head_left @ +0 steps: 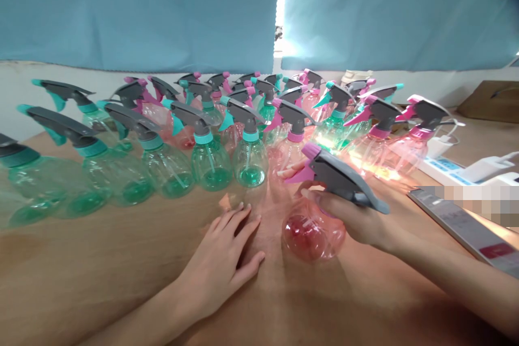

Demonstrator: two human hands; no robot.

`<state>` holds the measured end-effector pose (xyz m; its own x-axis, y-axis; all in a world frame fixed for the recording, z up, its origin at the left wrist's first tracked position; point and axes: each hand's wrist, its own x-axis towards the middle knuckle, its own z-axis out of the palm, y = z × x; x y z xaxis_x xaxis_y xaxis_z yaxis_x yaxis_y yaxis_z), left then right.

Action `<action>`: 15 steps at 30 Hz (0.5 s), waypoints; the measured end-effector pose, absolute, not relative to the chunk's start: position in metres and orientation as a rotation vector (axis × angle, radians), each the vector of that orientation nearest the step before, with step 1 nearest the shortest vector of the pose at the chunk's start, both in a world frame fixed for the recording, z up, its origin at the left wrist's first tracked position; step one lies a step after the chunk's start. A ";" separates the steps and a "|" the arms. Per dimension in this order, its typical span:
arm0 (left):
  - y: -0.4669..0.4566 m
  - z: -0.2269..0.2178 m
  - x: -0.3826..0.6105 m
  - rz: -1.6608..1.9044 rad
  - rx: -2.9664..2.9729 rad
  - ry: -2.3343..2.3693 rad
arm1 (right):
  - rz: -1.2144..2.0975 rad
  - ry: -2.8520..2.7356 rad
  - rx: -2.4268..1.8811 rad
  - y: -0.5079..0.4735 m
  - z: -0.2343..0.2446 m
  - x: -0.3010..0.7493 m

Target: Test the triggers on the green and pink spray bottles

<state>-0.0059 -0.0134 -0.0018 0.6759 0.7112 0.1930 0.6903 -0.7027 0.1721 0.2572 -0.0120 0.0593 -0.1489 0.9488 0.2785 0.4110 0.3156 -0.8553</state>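
My right hand (348,211) is closed round the neck of a pink spray bottle (310,235) with a grey and pink trigger head. The bottle is tilted, its base toward me, and whether it touches the table cannot be made out. My left hand (227,248) lies on the wooden table (133,275) with its fingers stretched out, holding nothing. Just beyond its fingertips stands a green spray bottle (250,159) with a turquoise collar. A pink spray bottle (292,143) is upright behind the held one, partly hidden by it.
Several green and pink spray bottles stand in rows across the back. At the right are a white power strip (450,170) with plugs, a phone-like flat grey object (458,227) and a brown box (490,100). Blue curtains (162,16) hang behind the table.
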 end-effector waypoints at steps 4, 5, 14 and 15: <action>-0.013 -0.006 -0.007 0.423 2.821 1.157 | 0.784 -1.730 -1.205 -0.012 0.061 0.256; -0.012 -0.006 -0.007 0.423 2.824 1.156 | 0.777 -1.723 -1.212 -0.012 0.062 0.256; -0.012 -0.002 -0.007 0.402 2.842 1.141 | 0.719 -1.877 -1.280 -0.012 0.068 0.264; -0.012 -0.003 -0.007 0.414 2.847 1.135 | 0.711 -1.907 -1.304 -0.013 0.070 0.266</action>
